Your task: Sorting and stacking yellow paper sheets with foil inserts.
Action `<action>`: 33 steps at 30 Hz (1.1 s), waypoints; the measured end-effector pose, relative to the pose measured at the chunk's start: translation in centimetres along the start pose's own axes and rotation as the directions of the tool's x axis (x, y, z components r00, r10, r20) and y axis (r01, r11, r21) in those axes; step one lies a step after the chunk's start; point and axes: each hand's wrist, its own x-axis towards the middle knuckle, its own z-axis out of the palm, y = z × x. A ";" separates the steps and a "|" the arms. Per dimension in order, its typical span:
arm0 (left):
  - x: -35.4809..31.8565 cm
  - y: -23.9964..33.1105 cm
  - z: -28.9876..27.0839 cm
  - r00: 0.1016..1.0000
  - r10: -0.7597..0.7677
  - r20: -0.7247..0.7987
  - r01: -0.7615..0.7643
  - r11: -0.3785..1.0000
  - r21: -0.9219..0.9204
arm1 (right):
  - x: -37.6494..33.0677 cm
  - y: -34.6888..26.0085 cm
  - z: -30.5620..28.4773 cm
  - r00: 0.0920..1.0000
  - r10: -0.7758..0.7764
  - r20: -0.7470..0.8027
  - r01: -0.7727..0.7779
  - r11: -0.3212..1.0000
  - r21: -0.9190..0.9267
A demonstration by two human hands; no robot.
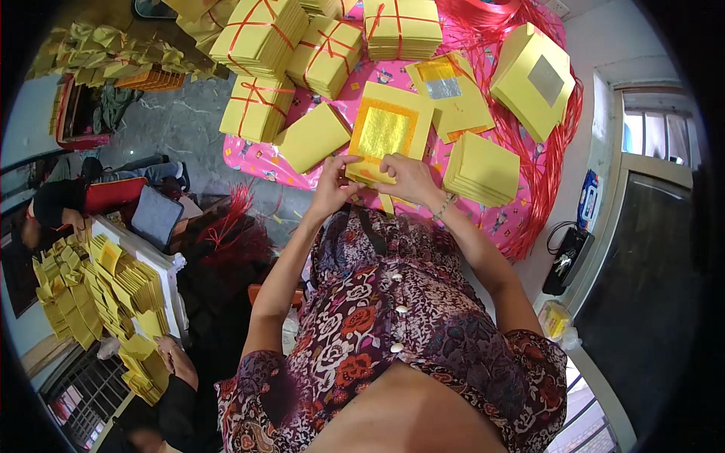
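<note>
A yellow paper sheet with an orange-bordered gold foil square lies on the table in front of me. My left hand pinches its near left edge, thumb and fingers together. At the near right edge my right hand has its fingers curled down on the same paper, which is folded up between the hands. Left of it rests a flat yellow paper packet. A small stack of folded yellow paper sits just right of my right hand. Beyond it are loose foil-patched sheets.
Yellow bundles tied with red ribbon stand at the table's far left. A thick foil-patched stack and red plastic strands line the right side of the pink tablecloth. At left, other people work beside yellow paper piles.
</note>
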 end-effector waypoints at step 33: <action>0.1 -1.2 -2.3 0.964 -0.261 -0.053 0.223 0.901 -0.372 | -0.8 1.6 0.6 0.999 0.026 -0.038 -0.013 0.952 0.306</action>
